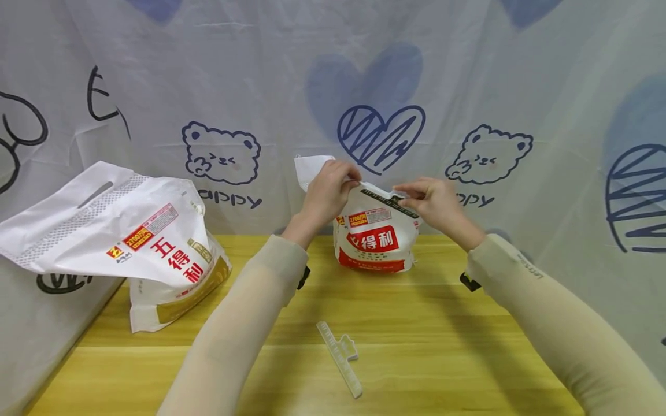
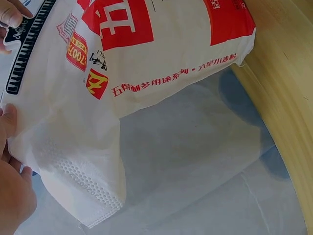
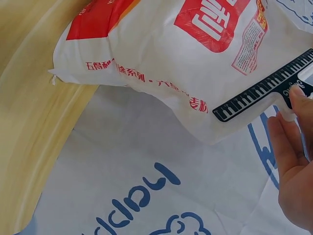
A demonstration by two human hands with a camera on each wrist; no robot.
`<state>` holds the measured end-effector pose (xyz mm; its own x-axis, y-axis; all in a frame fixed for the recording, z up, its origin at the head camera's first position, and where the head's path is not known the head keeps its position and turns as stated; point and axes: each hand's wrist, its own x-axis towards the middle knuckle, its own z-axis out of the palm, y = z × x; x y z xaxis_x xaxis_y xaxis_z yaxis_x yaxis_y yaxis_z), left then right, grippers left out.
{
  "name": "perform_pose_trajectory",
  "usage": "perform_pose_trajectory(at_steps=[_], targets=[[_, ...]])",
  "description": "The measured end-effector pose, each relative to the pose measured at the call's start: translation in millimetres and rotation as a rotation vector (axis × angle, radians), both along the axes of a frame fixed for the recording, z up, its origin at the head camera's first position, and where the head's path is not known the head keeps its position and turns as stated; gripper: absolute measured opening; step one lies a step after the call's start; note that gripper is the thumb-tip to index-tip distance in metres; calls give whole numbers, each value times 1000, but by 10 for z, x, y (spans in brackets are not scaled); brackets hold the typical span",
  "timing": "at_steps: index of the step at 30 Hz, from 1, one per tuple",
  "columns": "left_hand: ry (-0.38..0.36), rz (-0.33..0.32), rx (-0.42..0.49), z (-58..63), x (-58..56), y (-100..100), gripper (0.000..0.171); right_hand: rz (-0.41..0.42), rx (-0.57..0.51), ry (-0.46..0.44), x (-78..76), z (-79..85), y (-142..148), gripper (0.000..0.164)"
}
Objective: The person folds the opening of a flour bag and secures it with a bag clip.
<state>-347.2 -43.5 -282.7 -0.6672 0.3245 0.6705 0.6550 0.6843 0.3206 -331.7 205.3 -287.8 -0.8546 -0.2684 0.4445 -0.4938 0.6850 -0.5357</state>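
At the back of the table stands a white and red flour bag point(image 1: 374, 237), its top folded over. A black bag clip point(image 1: 377, 197) with a piano-key pattern lies along the folded edge. My left hand point(image 1: 330, 188) pinches the folded top just left of the clip; a white corner of the bag sticks out behind it. With thumb and fingers, my right hand point(image 1: 432, 199) grips the clip's handle, seen closer in the right wrist view, where the clip bar point(image 3: 264, 87) sits across the bag.
A second white flour bag point(image 1: 156, 231) with a gold base leans at the left, its handle top flopping leftward. A pale clip point(image 1: 338, 358) lies on the wooden table point(image 1: 426, 358) between the forearms. Behind hangs a printed cloth point(image 1: 291, 92).
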Motion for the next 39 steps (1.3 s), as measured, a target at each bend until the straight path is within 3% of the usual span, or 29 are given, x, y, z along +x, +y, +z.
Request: perform_pose_trajectory(at_steps=[8,24,33,39], targets=[[-21,9,-15,10,8,1,8,-8,58,35,0,-16,-30,33],[-38,21,-83,55,72,-4,15,-9,-28,-4,79,-45,-30,42],[22,20,-113,-80,183,-70,42,30,-67,-13,151,-113,28,49],[80,-7,-57,-161,245,-157,56,48,-96,40,209,-150,46,55]])
